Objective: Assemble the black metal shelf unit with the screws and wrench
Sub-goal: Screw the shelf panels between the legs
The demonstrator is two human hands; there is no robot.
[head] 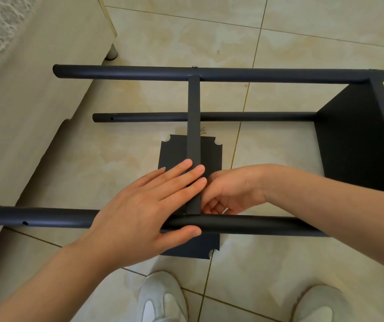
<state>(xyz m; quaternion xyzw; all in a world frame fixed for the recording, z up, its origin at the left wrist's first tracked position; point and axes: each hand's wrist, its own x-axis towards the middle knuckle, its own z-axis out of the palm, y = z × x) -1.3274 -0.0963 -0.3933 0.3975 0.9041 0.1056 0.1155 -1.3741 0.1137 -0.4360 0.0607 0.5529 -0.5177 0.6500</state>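
Overall: black frame lies on its side on the tiled floor, under and beyond the left hand and right hand
Left hand: flat, fingers straight, palm across the near tube, fingertips resting on the crossbar, thumb along the tube; it grips nothing
Right hand: just right of the left hand's fingertips, against the crossbar's right side where it meets the near tube; fingers curled inward, and whether they pinch anything cannot be told
Crossbar: runs from between the hands away to the far tube, where a screw shows at the joint
Mid tube: beyond the hands, passing behind the crossbar
End panel: well right of the right hand, at the tubes' ends
Loose panel: flat on the floor beneath both hands, notched corners showing
Hole: in the near tube, well left of the left hand
Shoes: white pair, nearer than the hands
Sofa: far left of the left hand
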